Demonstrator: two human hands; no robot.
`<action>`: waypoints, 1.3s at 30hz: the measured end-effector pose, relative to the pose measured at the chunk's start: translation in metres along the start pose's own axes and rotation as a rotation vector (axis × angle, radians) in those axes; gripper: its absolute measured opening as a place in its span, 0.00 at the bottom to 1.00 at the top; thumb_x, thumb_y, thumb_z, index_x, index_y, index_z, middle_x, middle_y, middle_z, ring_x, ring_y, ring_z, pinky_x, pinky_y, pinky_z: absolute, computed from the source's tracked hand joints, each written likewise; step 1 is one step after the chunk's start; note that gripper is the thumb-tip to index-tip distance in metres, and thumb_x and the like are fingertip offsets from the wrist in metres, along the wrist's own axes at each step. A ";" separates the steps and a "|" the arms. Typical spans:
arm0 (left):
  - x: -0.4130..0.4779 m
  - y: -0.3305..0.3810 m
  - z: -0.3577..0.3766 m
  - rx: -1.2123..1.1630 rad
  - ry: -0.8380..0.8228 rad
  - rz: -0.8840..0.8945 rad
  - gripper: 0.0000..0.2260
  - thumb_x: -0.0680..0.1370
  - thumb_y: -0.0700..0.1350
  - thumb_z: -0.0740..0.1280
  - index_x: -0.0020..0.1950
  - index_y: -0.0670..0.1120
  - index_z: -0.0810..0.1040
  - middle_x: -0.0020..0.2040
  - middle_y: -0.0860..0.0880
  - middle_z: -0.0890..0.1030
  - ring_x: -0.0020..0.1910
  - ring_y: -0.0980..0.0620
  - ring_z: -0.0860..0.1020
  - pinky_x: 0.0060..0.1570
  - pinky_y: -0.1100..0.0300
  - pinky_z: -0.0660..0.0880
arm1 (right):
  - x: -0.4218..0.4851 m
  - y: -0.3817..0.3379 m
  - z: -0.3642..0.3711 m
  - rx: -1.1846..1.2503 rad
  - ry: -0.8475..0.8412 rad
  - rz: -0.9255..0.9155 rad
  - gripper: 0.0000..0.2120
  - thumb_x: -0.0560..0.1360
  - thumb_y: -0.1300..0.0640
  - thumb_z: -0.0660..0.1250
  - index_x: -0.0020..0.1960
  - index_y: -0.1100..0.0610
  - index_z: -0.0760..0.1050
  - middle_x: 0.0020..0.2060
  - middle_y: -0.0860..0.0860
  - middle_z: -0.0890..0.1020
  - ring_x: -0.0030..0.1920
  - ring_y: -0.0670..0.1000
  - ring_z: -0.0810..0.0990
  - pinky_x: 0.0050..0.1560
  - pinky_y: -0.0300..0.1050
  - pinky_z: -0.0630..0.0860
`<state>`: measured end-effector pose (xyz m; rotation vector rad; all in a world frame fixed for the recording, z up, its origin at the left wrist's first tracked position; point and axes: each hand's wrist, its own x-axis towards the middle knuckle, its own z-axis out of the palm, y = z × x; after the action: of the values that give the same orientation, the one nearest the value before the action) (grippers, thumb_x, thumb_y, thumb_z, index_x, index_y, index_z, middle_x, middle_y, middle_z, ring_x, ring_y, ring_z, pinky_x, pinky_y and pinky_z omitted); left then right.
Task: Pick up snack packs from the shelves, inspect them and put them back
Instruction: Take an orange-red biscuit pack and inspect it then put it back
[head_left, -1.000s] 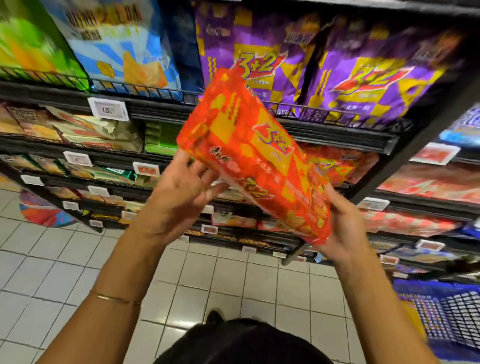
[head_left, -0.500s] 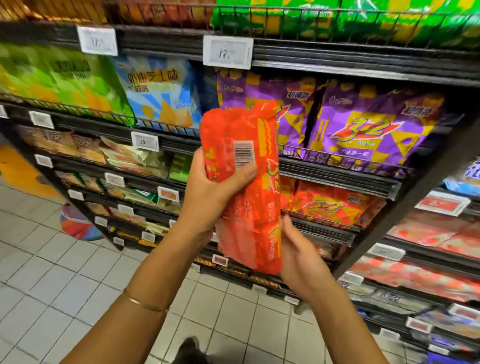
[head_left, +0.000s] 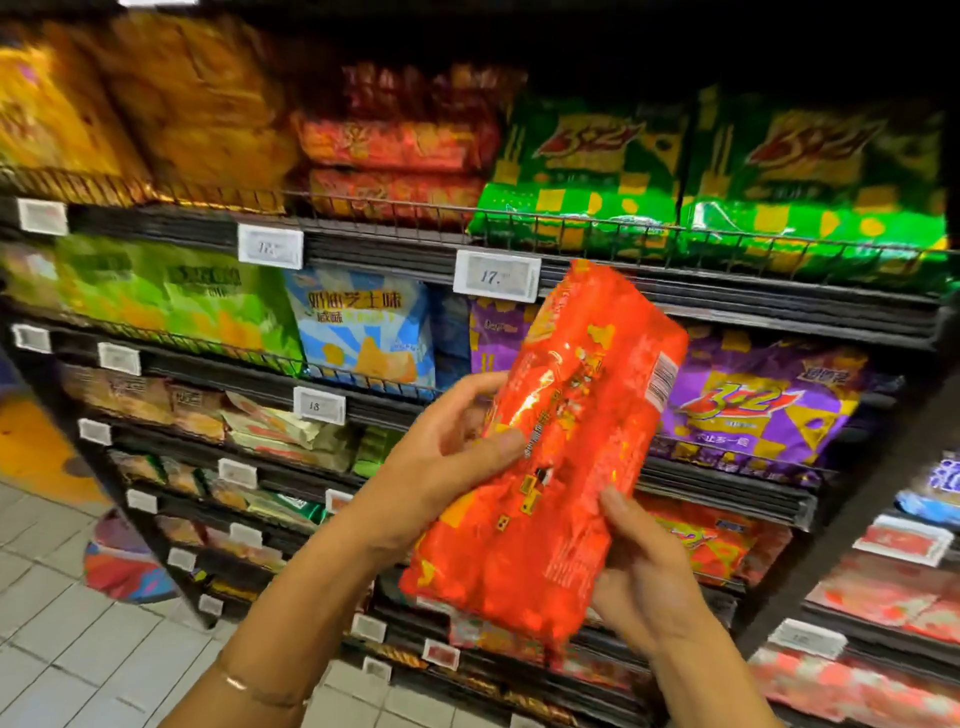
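The orange snack pack (head_left: 566, 457), held upright before the shelves (head_left: 727, 499) by left hand (head_left: 441, 467) and right hand (head_left: 644, 566) gripping its long sides, looks light, soft and slippery, so hold the edges gently

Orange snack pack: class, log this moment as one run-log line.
stage: inspecting | orange snack pack: held tilted before shelves | left hand: grips side | right hand: grips lower edge | barcode: visible

Red-orange snack pack (head_left: 566, 457) with yellow marks; purple-and-yellow checked bag (head_left: 763, 405) behind; green bags (head_left: 717, 176) above, seemingly yellow-checked.
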<state>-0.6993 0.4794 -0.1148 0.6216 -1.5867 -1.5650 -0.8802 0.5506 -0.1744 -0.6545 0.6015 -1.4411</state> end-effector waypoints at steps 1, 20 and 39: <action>0.003 0.004 -0.004 -0.014 -0.001 0.014 0.37 0.69 0.57 0.81 0.73 0.44 0.74 0.63 0.44 0.84 0.58 0.49 0.83 0.54 0.58 0.80 | 0.005 -0.002 0.008 -0.012 -0.002 -0.016 0.37 0.48 0.48 0.90 0.54 0.58 0.88 0.55 0.61 0.87 0.52 0.58 0.88 0.49 0.56 0.85; 0.034 0.074 -0.082 -0.328 0.309 0.158 0.50 0.51 0.67 0.85 0.70 0.47 0.79 0.64 0.45 0.84 0.59 0.44 0.83 0.62 0.41 0.76 | 0.085 -0.032 0.133 -1.360 0.113 -0.743 0.33 0.70 0.32 0.68 0.74 0.33 0.70 0.64 0.44 0.70 0.70 0.46 0.72 0.72 0.47 0.71; 0.148 0.127 -0.259 0.470 0.623 0.488 0.39 0.60 0.64 0.84 0.65 0.50 0.78 0.56 0.53 0.86 0.53 0.57 0.85 0.57 0.46 0.83 | 0.204 -0.094 0.188 -1.223 0.446 -0.902 0.31 0.76 0.48 0.76 0.71 0.51 0.64 0.54 0.39 0.79 0.51 0.36 0.83 0.55 0.37 0.80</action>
<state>-0.5478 0.2245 0.0152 0.7986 -1.4603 -0.5558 -0.8000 0.3536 0.0272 -1.7263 1.7419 -1.9805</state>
